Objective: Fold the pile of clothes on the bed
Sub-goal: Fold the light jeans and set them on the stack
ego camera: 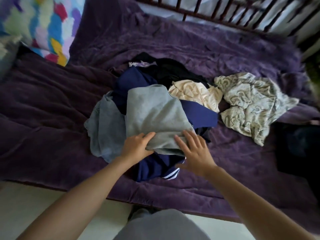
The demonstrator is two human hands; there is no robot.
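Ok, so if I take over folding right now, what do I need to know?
Hands: the left hand grips the near edge of the grey top. The right hand is open, fingers spread at the same edge.
Things: the grey top lies on top of the pile, over a navy striped garment. The black garment is behind, the cream garment and patterned cloth to the right, all on the purple blanket.
Done: nothing looks folded yet.
Left: fold every piece, probably the grey top first.

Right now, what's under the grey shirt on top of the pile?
Navy clothing with white stripes pokes out beneath the grey shirt. Anything else under it is covered.
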